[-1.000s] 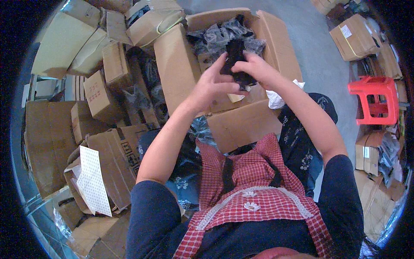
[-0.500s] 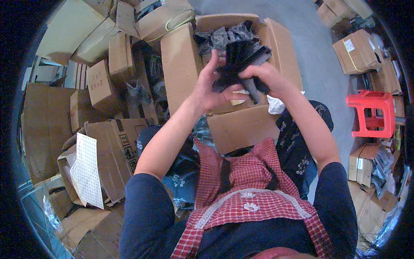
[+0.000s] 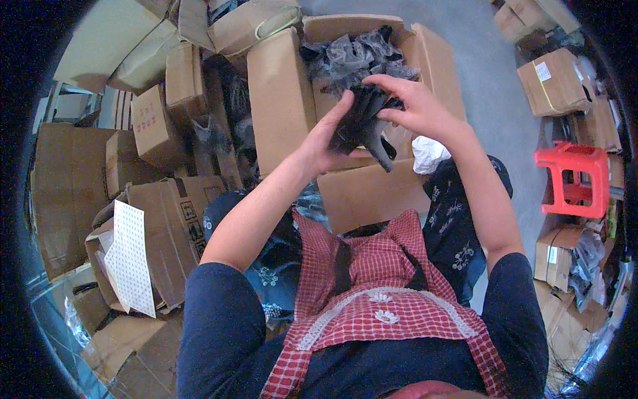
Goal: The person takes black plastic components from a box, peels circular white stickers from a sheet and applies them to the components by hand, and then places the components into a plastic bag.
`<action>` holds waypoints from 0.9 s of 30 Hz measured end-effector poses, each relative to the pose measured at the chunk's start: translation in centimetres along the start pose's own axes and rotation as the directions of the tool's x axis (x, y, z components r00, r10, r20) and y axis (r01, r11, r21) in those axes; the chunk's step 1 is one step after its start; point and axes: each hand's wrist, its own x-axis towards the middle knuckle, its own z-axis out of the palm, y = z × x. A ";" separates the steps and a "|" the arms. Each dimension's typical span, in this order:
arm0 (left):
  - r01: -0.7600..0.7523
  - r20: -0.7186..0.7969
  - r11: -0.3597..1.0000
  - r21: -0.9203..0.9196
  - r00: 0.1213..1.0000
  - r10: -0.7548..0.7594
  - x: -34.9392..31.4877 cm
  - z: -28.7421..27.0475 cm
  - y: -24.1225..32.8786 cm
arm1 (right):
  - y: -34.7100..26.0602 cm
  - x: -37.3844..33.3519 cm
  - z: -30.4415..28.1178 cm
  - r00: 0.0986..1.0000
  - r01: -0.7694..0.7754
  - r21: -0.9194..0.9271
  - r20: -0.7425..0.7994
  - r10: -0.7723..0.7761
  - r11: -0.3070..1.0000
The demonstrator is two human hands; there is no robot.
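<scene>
While the left hand (image 3: 322, 141) holds a black bundle (image 3: 355, 121) over the open carton (image 3: 373, 193), the right hand (image 3: 425, 112) pinches it, handling apparently unfinished.

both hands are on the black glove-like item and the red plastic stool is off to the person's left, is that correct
The side is wrong: the head view shows the red plastic stool to the person's right. The left hand and right hand are indeed on the black glove-like item.
</scene>
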 end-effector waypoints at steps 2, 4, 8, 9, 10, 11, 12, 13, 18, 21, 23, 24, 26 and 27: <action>0.040 0.035 0.998 0.058 0.999 -0.042 0.6 -1.0 0.2 | 1.0 0.1 0.2 0.997 0.060 -0.053 -0.047 -0.062 0.997; 0.018 0.034 0.999 0.029 0.999 -0.019 0.7 -1.5 0.0 | 1.3 0.0 0.0 0.992 0.090 -0.098 -0.078 -0.098 0.991; 0.047 0.066 0.998 0.050 0.997 -0.050 0.6 -1.6 0.8 | 1.4 -0.2 -0.8 0.976 0.177 -0.210 -0.091 -0.200 0.961; 0.045 0.066 0.995 0.090 0.997 -0.051 0.6 -1.4 0.8 | 1.6 -0.3 -1.0 0.965 0.218 -0.248 -0.086 -0.246 0.944; 0.042 0.059 0.991 0.126 0.997 -0.050 0.5 -1.5 0.8 | 0.7 -0.2 -0.8 0.988 0.129 -0.179 -0.056 -0.141 0.975; 0.039 0.054 0.986 0.162 0.997 -0.048 0.3 -1.6 0.7 | -1.0 -0.2 -0.7 0.999 0.035 -0.114 -0.016 -0.037 0.993; 0.058 0.020 0.984 0.167 0.998 -0.062 0.2 -1.7 0.6 | -2.0 -0.2 -0.6 0.997 -0.063 -0.053 0.030 0.065 0.997; 0.078 -0.007 0.982 0.175 0.997 -0.078 0.3 -1.4 0.3 | -1.7 -0.3 -0.4 1.000 -0.022 -0.062 0.004 0.022 0.998; 0.061 0.061 0.987 0.150 0.996 -0.071 0.9 -1.7 0.1 | 0.4 -0.3 0.3 0.998 0.044 0.028 -0.041 -0.043 0.999; 0.011 0.042 0.995 0.100 0.999 -0.015 0.2 -0.7 0.4 | -0.5 0.0 -0.6 0.999 0.052 0.011 -0.005 -0.051 0.999; 0.001 -0.023 0.997 0.072 1.000 0.001 0.1 -0.1 0.3 | 0.1 -0.1 -1.0 0.998 0.052 0.047 0.024 -0.054 0.998; 0.020 -0.010 0.997 0.068 1.000 -0.020 0.2 -0.2 0.3 | 0.4 -0.2 -1.2 0.998 0.052 0.066 0.039 -0.055 0.996; 0.060 0.014 0.996 0.062 0.998 -0.061 0.5 -0.7 0.3 | 0.6 -0.4 -1.5 0.994 0.040 0.104 0.097 -0.050 0.994; 0.080 0.032 0.995 0.059 0.996 -0.082 0.5 -1.0 0.4 | 0.7 -0.5 -1.7 0.991 0.032 0.123 0.127 -0.048 0.992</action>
